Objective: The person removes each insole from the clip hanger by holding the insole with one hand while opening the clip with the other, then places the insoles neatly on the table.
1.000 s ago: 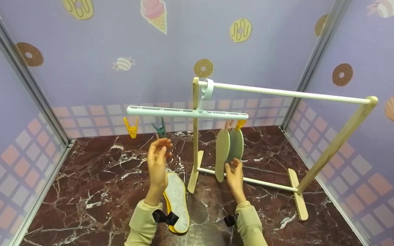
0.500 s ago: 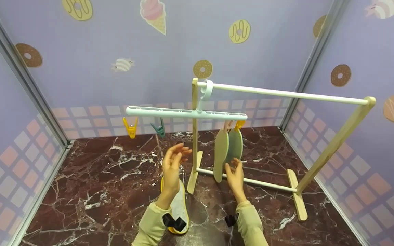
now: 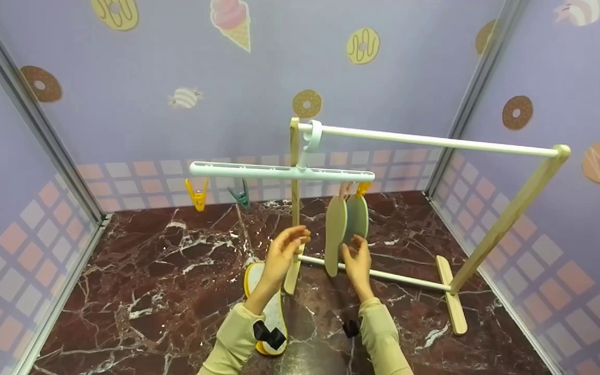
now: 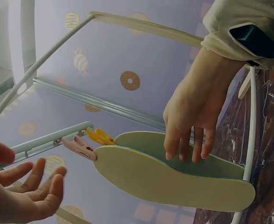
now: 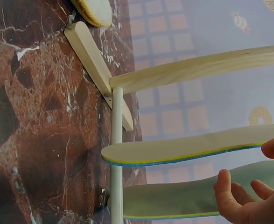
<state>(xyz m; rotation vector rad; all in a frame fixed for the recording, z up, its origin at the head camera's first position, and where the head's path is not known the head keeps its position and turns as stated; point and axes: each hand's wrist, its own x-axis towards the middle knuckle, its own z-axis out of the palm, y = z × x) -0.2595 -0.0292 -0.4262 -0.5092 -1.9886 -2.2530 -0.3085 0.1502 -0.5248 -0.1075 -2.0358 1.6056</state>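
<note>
Two insoles hang side by side from a pale hanger (image 3: pixel 248 170). A pink clip (image 3: pixel 345 190) holds the front insole (image 3: pixel 334 234), and a yellow clip (image 3: pixel 363 188) holds the rear insole (image 3: pixel 360 219). My right hand (image 3: pixel 358 264) is at their lower part, its loosely bent fingers by the rear insole. In the right wrist view its thumb is beside the front insole (image 5: pixel 188 148); contact is unclear. My left hand (image 3: pixel 278 260) is raised left of the insoles, fingers loosely bent with nothing in them. In the left wrist view this hand (image 4: pixel 24 196) is below the pink clip.
The hanger hooks on the top bar (image 3: pixel 435 139) of a wooden rack, near its left post (image 3: pixel 295 203). A yellow clip (image 3: pixel 198 197) and a green clip (image 3: pixel 240 195) hang at left. A yellow-edged insole pair (image 3: pixel 277 307) lies on the marble table (image 3: pixel 175 312), partly behind my left forearm.
My left hand has moved right, from below the green clip to beside the rack's left post. My right hand has stayed by the insoles, nearly still.
</note>
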